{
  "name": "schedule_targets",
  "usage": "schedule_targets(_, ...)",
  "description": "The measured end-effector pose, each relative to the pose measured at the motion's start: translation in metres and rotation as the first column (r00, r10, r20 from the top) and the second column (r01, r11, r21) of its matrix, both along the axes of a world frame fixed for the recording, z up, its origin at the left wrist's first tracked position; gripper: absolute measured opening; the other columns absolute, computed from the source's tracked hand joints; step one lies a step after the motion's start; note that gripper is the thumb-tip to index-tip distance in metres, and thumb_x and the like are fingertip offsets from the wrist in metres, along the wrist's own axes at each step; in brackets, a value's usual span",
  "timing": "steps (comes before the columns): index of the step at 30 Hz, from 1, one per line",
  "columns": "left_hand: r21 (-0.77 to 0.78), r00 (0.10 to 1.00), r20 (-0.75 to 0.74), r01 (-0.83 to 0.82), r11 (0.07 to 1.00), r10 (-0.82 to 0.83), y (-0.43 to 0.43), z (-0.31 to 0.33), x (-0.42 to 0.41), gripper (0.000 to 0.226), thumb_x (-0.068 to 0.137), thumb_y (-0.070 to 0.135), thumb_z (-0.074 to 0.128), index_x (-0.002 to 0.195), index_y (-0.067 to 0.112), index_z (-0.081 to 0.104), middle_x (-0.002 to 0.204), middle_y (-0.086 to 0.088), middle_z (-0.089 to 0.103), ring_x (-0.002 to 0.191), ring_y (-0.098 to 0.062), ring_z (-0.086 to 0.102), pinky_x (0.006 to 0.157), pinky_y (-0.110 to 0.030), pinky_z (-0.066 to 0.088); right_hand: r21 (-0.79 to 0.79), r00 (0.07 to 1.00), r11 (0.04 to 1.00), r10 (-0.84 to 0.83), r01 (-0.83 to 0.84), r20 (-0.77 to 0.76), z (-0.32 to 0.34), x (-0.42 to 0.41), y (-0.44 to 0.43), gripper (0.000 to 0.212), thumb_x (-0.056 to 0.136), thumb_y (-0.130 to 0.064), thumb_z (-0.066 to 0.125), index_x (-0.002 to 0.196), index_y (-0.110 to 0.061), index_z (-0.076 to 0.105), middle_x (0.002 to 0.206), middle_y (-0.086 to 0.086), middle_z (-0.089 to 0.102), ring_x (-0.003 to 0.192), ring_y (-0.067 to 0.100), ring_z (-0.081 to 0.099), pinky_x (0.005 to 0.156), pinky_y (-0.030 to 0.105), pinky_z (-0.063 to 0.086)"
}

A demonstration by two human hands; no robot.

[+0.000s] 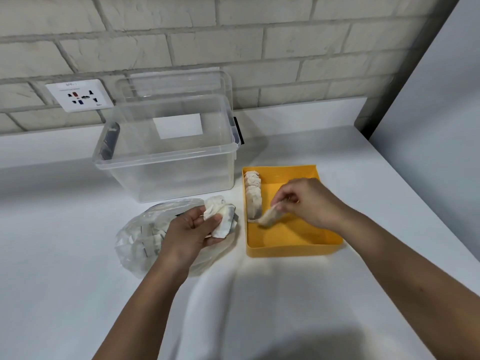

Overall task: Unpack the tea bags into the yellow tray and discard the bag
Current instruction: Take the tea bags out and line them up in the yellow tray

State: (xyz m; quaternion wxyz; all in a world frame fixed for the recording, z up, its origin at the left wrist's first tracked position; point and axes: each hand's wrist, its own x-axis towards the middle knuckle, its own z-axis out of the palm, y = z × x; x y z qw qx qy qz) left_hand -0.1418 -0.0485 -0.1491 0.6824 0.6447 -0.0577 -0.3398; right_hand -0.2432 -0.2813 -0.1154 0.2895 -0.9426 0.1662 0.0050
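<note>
The tea bag (270,216) hangs from the right hand (309,201), pinched at its top between thumb and fingertips. Its long axis slants down and left, so the lower end touches or nearly touches the near end of the row (253,193). That row stands along the left wall of the yellow tray (293,249) and runs from far to near. The open slot lies just near of the last bag, left and below the grip, so setting it down probably calls for tipping it upright against the row. Left of the tray, the left hand (189,229) grips a bunch (220,216) of further tea bags over the plastic bag (135,242), which holds more. A clear bin (166,162) stands behind.
</note>
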Motion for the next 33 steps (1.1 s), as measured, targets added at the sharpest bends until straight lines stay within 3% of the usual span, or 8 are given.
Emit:
schedule_targets(3,0.016,1.000,0.003,-0.009,1.000,0.009,0.004,-0.003,0.005,0.025,0.093,0.009,0.065,0.118,0.008,0.070,0.105,-0.013,0.076,0.099,-0.029,0.073,0.073,-0.027,0.061,-0.045,0.972,0.992,0.108,-0.120,-0.210,-0.011,0.018,0.001,0.010,0.083,-0.020,0.075,0.092,-0.022,0.077,0.090,-0.008,0.073,0.083,0.003,0.062,0.069,0.017,0.047)
schedule_targets(9,0.011,1.000,0.010,0.009,1.000,-0.009,0.003,-0.002,0.001,0.022,0.093,0.005,0.063,0.113,0.008,0.070,0.099,-0.009,0.078,0.084,-0.017,0.076,0.064,-0.021,0.059,-0.038,0.999,0.999,0.029,-0.030,-0.041,-0.032,0.055,0.014,0.036,0.074,-0.011,0.081,0.099,-0.023,0.058,0.077,-0.007,0.067,0.076,0.014,0.062,0.073,0.034,0.052)
schedule_targets(16,0.006,1.000,-0.019,0.009,1.000,-0.009,0.003,-0.003,0.000,0.022,0.093,0.005,0.063,0.113,0.009,0.070,0.100,-0.008,0.078,0.087,-0.017,0.075,0.065,-0.022,0.059,-0.207,0.999,0.978,0.041,-0.035,0.025,-0.049,0.069,0.019,0.051,0.076,-0.014,0.077,0.115,-0.023,0.046,0.088,-0.001,0.068,0.082,0.023,0.064,0.069,0.039,0.053)
schedule_targets(21,0.009,1.000,-0.030,-0.002,1.000,0.003,0.001,-0.004,0.000,0.022,0.092,0.008,0.065,0.114,0.007,0.069,0.100,-0.013,0.077,0.091,-0.024,0.074,0.069,-0.028,0.062,-0.107,0.989,0.991,-0.060,0.075,0.136,-0.039,0.054,0.020,0.067,0.073,-0.027,0.082,0.129,-0.027,0.046,0.099,-0.008,0.061,0.085,0.014,0.059,0.071,0.033,0.051)
schedule_targets(24,0.012,1.000,-0.007,-0.001,1.000,0.001,-0.002,-0.002,-0.002,0.021,0.092,0.009,0.066,0.113,0.006,0.069,0.098,-0.014,0.077,0.086,-0.023,0.075,0.068,-0.028,0.062,0.224,0.920,0.968,-0.191,0.117,0.342,-0.021,0.035,0.039,0.051,0.072,-0.032,0.084,0.117,-0.027,0.060,0.084,-0.010,0.061,0.064,0.005,0.052,0.066,0.026,0.049)
schedule_targets(26,0.022,1.000,0.014,0.009,1.000,-0.010,-0.005,0.001,-0.005,0.019,0.092,0.009,0.066,0.111,0.004,0.069,0.093,-0.015,0.077,0.080,-0.021,0.074,0.066,-0.027,0.061,0.386,0.896,0.922,-0.153,-0.022,0.417,-0.011,0.017,0.054,0.038,0.071,-0.025,0.086,0.105,-0.024,0.069,0.081,-0.006,0.061,0.059,0.009,0.051,0.064,0.028,0.049)
schedule_targets(29,0.018,1.000,0.009,0.022,1.000,-0.022,-0.010,0.006,-0.008,0.019,0.092,0.009,0.066,0.108,-0.001,0.068,0.077,-0.011,0.073,0.063,-0.014,0.069,0.067,-0.028,0.063,0.234,0.887,0.945,0.102,-0.228,0.450,-0.010,-0.004,0.069,0.034,0.070,-0.026,0.087,0.100,-0.020,0.074,0.091,-0.008,0.060,0.071,0.010,0.057,0.067,0.023,0.049)
schedule_targets(33,-0.024,0.997,-0.077,0.022,0.999,-0.023,-0.012,0.012,-0.012,0.020,0.095,0.017,0.065,0.102,-0.002,0.068,0.081,-0.014,0.071,0.058,-0.016,0.066,0.070,-0.033,0.063,-0.024,0.874,0.977,0.201,-0.213,0.442,-0.017,-0.011,0.070,0.034,0.073,-0.034,0.083,0.102,-0.019,0.072,0.099,-0.011,0.061,0.092,0.003,0.058,0.079,0.025,0.051)
